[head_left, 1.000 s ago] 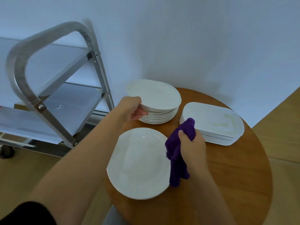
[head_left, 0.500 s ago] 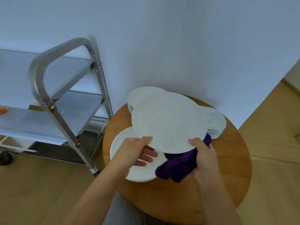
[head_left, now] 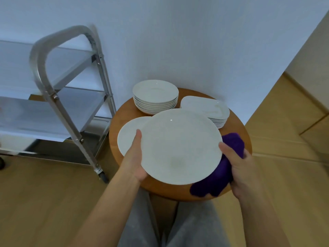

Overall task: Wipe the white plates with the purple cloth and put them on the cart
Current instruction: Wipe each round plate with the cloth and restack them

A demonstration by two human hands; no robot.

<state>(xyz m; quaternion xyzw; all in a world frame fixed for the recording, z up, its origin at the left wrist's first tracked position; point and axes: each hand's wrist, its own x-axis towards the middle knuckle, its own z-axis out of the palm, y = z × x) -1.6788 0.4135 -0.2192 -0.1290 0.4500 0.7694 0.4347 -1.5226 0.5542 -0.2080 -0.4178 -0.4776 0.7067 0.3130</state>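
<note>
**Plates on the table, cart to the left**

A round table [head_left: 236,129] stands against the wall, with the cart [head_left: 58,111] just beside it on the left. At the table's back edge sits a stack of round plates [head_left: 155,96]; to its right, near the back-right edge, a stack of oblong plates [head_left: 207,108]. At the left edge lies a flat plate [head_left: 127,136]. Above the table's front half a large plate [head_left: 180,146] is held between the left hand [head_left: 134,157] on its left rim and the right hand [head_left: 236,163] on its right rim. The cloth [head_left: 217,179] lies under the plate's right side, in the right hand, over the front-right edge.
</note>
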